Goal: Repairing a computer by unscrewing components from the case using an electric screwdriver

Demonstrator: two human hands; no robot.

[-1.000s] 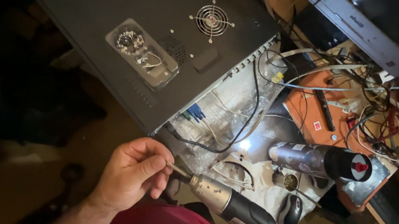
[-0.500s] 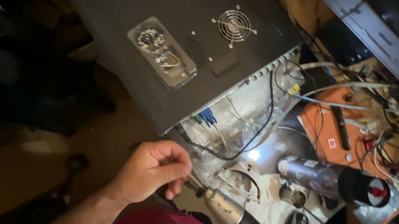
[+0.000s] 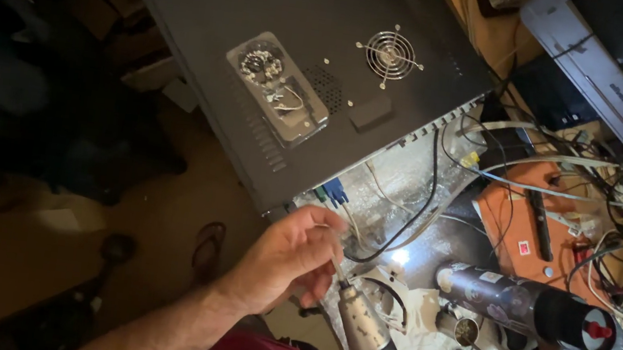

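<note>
The dark computer case point(image 3: 264, 48) lies tilted across the worktop point(image 3: 434, 215), its fan grille point(image 3: 390, 54) facing up and its lower edge overhanging open floor at left. On the case sits a clear plastic tray point(image 3: 278, 90) holding small metal parts and wire. My electric screwdriver point(image 3: 369, 343) runs lengthwise up-left toward the case's rear edge, my left hand point(image 3: 289, 256) with its grip pinched together around the bit, while my right hand is hidden, so its grip I cannot tell.

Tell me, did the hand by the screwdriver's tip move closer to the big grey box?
Yes. The left hand has moved up toward the near edge of the grey computer case, and its fingers now nearly reach the blue connector there.
</note>
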